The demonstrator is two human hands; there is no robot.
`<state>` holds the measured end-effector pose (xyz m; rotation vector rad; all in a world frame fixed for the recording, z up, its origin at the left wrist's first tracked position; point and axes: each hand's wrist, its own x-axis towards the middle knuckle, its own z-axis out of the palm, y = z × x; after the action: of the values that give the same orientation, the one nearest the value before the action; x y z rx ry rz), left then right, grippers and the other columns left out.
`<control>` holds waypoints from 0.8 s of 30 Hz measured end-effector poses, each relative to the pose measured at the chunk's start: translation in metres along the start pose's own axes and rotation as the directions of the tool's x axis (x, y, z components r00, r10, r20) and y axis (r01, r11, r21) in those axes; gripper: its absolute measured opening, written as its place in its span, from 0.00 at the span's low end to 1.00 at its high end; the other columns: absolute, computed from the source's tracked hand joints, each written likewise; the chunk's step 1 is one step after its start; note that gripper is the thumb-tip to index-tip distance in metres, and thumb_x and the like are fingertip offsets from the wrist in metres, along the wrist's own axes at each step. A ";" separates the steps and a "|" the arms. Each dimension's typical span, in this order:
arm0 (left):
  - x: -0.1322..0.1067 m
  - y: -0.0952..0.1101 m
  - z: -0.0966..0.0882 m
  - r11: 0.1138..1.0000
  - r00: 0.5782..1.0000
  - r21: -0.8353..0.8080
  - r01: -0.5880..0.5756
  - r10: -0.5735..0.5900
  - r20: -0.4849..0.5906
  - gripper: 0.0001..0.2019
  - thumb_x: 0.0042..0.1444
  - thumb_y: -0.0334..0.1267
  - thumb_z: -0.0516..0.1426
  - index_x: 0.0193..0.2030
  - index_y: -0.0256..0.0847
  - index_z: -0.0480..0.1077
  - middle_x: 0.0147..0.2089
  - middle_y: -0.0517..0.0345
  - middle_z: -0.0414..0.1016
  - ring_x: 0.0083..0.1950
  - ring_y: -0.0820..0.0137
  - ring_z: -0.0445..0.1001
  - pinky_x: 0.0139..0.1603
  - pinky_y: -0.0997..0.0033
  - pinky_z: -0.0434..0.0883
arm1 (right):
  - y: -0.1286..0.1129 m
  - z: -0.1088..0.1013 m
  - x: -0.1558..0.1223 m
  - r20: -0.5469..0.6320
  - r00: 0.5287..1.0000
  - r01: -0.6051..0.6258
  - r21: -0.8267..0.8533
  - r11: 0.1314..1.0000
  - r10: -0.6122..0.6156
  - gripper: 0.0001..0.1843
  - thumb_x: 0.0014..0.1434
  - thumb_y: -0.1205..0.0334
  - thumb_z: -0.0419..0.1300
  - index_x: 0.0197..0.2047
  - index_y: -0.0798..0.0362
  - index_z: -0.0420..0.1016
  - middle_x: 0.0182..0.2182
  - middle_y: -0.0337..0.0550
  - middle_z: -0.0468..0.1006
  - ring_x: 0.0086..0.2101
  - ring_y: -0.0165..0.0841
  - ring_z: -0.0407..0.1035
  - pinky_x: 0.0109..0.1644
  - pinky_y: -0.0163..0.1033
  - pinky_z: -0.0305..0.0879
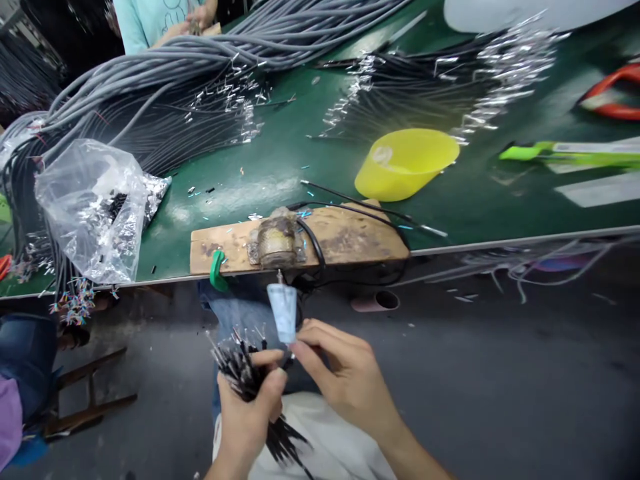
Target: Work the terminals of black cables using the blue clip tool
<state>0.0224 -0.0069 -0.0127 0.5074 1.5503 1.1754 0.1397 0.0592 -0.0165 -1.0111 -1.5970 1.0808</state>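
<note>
My left hand (250, 407) is closed round a bundle of thin black wires (240, 363) with bare metal tips that fan upward. My right hand (340, 373) is next to it, its thumb and forefinger pinched on the tip of one wire at the bundle's top right. Both hands sit below the bench edge, over my lap. Just above them a small pale blue piece (283, 312) hangs under a worn metal fixture (277, 241) mounted on a wooden board (350, 240), which a green clamp (217, 272) holds to the green table (280, 160).
A yellow plastic bowl (405, 163) stands behind the board. Thick grey cable bundles (165, 73) and black wires with silver terminals (430, 87) cover the back. A clear plastic bag (93, 207) lies left. Red pliers (613, 90) and a green tool (570, 152) lie right. Another person's hands (197, 17) work at the far side.
</note>
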 end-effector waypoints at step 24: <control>0.001 -0.010 0.001 0.984 0.999 -0.169 0.050 -0.046 0.026 0.16 0.42 0.51 0.63 0.28 0.42 0.65 0.13 0.68 0.57 0.13 0.77 0.56 0.14 0.74 0.58 | 0.005 0.009 -0.001 -0.026 0.999 0.052 0.244 0.968 -0.047 0.11 0.54 0.69 0.58 0.21 0.53 0.66 0.20 0.38 0.67 0.25 0.30 0.60 0.29 0.36 0.58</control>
<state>0.0253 -0.0102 -0.0222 0.3673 1.4208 1.2478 0.1314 0.0582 -0.0228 -0.8105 -1.4245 1.1965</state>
